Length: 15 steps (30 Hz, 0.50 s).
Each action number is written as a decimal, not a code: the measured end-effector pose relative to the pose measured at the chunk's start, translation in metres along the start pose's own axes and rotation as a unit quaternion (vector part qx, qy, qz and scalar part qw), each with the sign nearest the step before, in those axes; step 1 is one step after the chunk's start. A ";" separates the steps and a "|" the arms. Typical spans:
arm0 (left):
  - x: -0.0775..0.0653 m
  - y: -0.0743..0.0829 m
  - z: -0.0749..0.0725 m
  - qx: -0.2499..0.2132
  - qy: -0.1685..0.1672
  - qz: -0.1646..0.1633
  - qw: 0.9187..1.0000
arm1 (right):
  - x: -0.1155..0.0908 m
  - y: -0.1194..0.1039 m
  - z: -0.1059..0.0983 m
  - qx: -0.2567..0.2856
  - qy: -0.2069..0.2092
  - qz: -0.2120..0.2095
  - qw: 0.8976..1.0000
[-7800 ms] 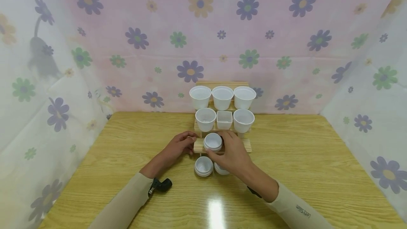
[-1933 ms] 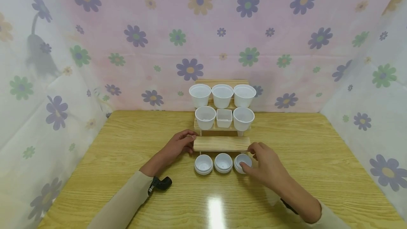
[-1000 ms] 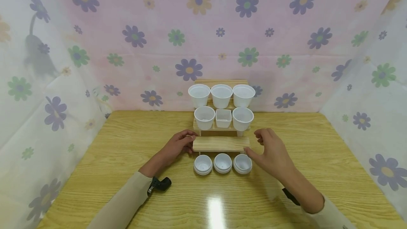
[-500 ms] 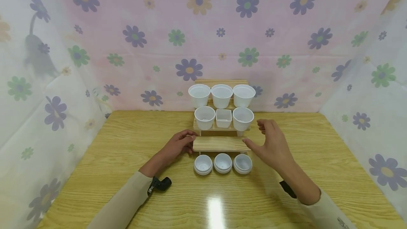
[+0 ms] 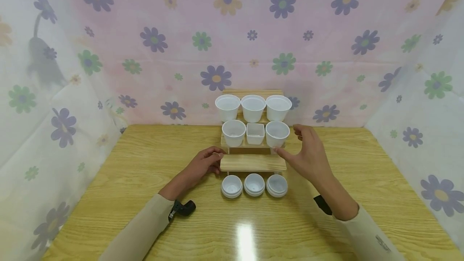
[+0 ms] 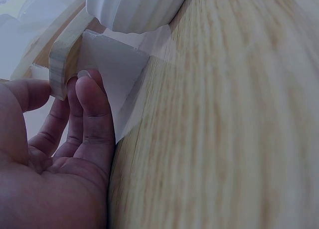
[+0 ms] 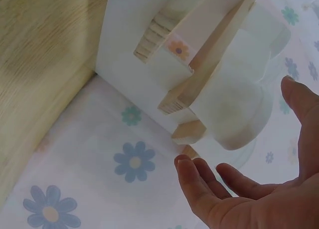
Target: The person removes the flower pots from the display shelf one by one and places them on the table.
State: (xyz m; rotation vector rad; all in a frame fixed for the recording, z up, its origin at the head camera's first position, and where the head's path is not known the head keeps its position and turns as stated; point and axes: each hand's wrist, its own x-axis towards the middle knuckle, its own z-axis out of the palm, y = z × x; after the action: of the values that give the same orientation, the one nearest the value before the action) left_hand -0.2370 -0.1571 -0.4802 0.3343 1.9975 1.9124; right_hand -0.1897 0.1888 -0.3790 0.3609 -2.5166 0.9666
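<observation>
My left hand (image 5: pixel 203 166) grips the left end of the bare lower wooden shelf board (image 5: pixel 253 163). In the left wrist view, the thumb lies on one side of the board end (image 6: pixel 62 64) and the fingers on the other. My right hand (image 5: pixel 309 156) is spread beside the right round white cup (image 5: pixel 277 135) on the middle shelf. In the right wrist view a gap shows between its fingers and that cup (image 7: pixel 239 114). A small square cup (image 5: pixel 255 134) and another round cup (image 5: pixel 233 134) share that shelf.
Three larger white cups, the middle one (image 5: pixel 253 108) among them, stand on the upper shelf. Three small white jars, one at the left (image 5: pixel 232 187), line up on the table (image 5: pixel 163 228) before the stand. Flowered cloth (image 5: pixel 174 71) hangs behind.
The jar that my right hand held on the lower board is off it, and three jars stand in front. My right hand has since moved up beside the right cup; the left stays put.
</observation>
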 end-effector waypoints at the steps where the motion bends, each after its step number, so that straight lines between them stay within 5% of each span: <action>1: 0.000 0.000 0.000 0.000 0.000 0.000 1.000 | 0.001 0.000 0.000 0.002 0.001 0.002 1.000; 15: 0.000 0.000 0.000 0.003 0.003 -0.001 1.000 | 0.018 0.002 0.011 0.031 0.007 0.017 0.999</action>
State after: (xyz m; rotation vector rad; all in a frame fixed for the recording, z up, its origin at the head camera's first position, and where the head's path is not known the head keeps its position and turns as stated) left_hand -0.2373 -0.1569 -0.4798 0.3290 2.0069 1.9084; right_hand -0.2094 0.1814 -0.3788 0.3306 -2.4914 1.0575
